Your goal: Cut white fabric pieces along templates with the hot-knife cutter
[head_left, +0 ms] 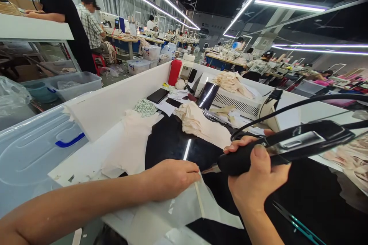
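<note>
My right hand (255, 172) is wrapped round the black body of a corded handheld tool (287, 143), whose narrow tip points left. Close to that tip, the fingers of my left hand (175, 178) are pinched at the top of a thin cream strip (199, 199). The strip lies on a pale translucent sheet (184, 214) over the black table surface (169, 143). Behind my hands sits a stack of cream fabric pieces (198, 120), and more cream fabric (129, 141) lies to the left. Teal tweezers (301, 224) rest at the lower right.
A black phone (158, 95), green cord (145, 107) and red bottle (174, 72) stand or lie at the back. The tool's black cable (267, 114) arches at right. A low white wall (120, 101) edges the table; a lidded plastic bin (37, 141) is beyond it.
</note>
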{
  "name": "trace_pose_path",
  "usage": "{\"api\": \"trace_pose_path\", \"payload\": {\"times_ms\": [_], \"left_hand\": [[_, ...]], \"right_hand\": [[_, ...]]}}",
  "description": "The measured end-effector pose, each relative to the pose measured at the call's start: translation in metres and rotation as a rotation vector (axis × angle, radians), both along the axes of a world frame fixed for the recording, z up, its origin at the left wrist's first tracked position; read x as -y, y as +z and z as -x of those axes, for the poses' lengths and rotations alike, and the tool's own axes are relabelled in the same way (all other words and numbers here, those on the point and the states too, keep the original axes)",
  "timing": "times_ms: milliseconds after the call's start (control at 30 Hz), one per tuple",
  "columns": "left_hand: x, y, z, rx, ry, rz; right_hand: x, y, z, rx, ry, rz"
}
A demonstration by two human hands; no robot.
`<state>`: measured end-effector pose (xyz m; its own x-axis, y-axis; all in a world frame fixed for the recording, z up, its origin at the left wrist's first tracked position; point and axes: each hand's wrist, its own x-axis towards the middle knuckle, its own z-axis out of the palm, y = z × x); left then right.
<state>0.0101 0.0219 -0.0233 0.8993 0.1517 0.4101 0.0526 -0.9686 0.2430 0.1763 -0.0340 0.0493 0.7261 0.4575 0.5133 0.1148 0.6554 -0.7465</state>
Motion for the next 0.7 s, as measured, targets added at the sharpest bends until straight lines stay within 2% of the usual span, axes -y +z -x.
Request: {"api": "trace_pose_path", "payload": {"times_ms": [367,700], "left_hand": [[0.000,-0.002,0.001,-0.027,0.002,-0.001],[-0.002,-0.005,0.002,-0.015,0.002,-0.037]], "right_hand": [[-0.002,-0.002,0.004,0.008,0.006,0.014],[0.013,0.003,0.001,-0.019,-0.023,0.035]]}}
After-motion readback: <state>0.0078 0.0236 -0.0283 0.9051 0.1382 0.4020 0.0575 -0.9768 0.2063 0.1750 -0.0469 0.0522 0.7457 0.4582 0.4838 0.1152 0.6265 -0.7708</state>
